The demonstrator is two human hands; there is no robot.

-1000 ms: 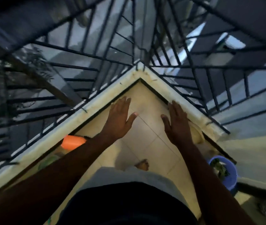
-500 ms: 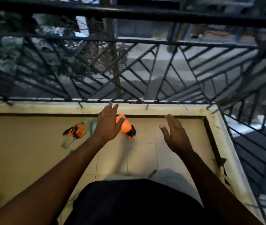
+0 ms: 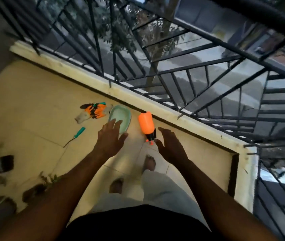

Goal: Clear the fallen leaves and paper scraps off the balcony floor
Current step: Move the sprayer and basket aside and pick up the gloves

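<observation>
Both arms reach out over the tiled balcony floor [image 3: 34, 101]. My left hand [image 3: 109, 140] hangs flat with straight fingers in front of a pale green dish [image 3: 120, 117] and holds nothing. My right hand [image 3: 170, 146] is spread just right of an orange spray bottle [image 3: 146, 123] lying on the floor, also with nothing in it. Green leaves [image 3: 49, 179] and dark scraps [image 3: 32, 193] lie on the floor at the lower left, behind my left forearm.
Orange work gloves [image 3: 94, 111] and a green-handled tool [image 3: 76, 135] lie left of the dish. A dark rectangular object [image 3: 1, 163] sits at the far left. A raised ledge [image 3: 173, 119] with black railing [image 3: 190, 79] bounds the floor. My bare feet [image 3: 149, 162] stand below the bottle.
The view has swung left from the balcony corner along the railing. The gloves, dish and bottle came into view, then the leaves at lower left. Both hands stay open and spread.
</observation>
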